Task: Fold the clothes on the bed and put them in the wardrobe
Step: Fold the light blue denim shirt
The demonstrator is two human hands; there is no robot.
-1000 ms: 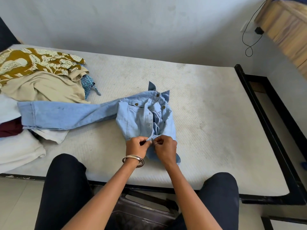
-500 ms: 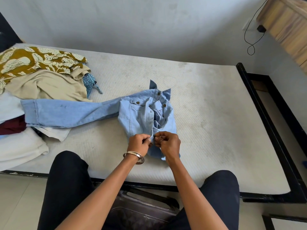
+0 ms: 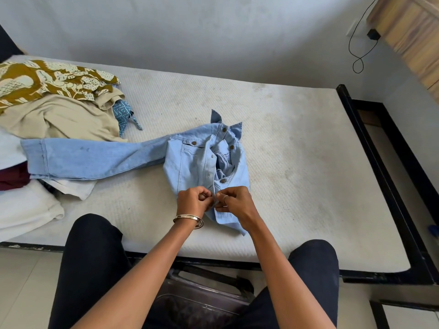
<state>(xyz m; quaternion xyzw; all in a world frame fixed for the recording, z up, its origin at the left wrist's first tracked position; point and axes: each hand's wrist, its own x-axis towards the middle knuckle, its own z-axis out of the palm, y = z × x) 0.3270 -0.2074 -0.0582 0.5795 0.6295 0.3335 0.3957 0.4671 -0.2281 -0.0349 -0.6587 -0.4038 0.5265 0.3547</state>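
Jacket at the middle of the bed, clothes heap at ten o'clock.
The denim jacket (image 3: 190, 160) lies on the mattress (image 3: 297, 162), one sleeve reaching toward nine o'clock onto the pile of clothes (image 3: 54, 115); both hands meet at its six o'clock edge.

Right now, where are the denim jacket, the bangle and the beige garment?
Denim jacket (image 3: 187, 162): head view, left chest panel.
Bangle (image 3: 188, 219): head view, band on the left wrist.
Beige garment (image 3: 59, 119): head view, middle of its crumpled cloth.
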